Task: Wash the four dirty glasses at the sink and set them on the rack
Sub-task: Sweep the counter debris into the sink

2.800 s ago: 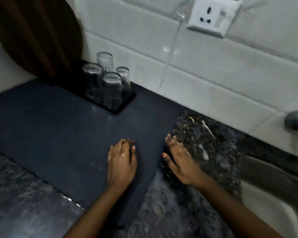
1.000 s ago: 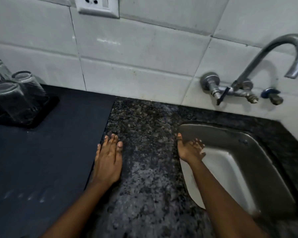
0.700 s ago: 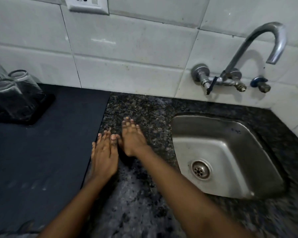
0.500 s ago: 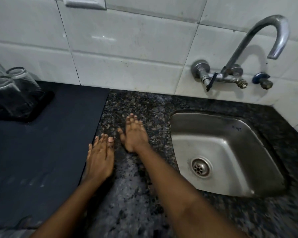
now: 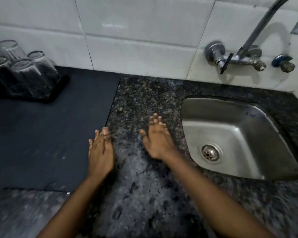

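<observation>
With both hands flat on the counter and nothing held, I read this as done or idle. Left hand point(image 5: 101, 154) rests fingers-together on the edge of the dark mat point(image 5: 41, 134); right hand point(image 5: 156, 140) lies palm down, fingers straight, on the speckled granite point(image 5: 144, 93) beside the sink point(image 5: 234, 134). Glasses point(image 5: 24, 71) stand upside down on the black rack point(image 5: 58, 88) far left, presumably draining. Sink basin looks empty, no water running from the tap point(image 5: 248, 48). White tiled wall point(image 5: 136, 31) behind; lighting dim.

No text, label or number can be read anywhere.
</observation>
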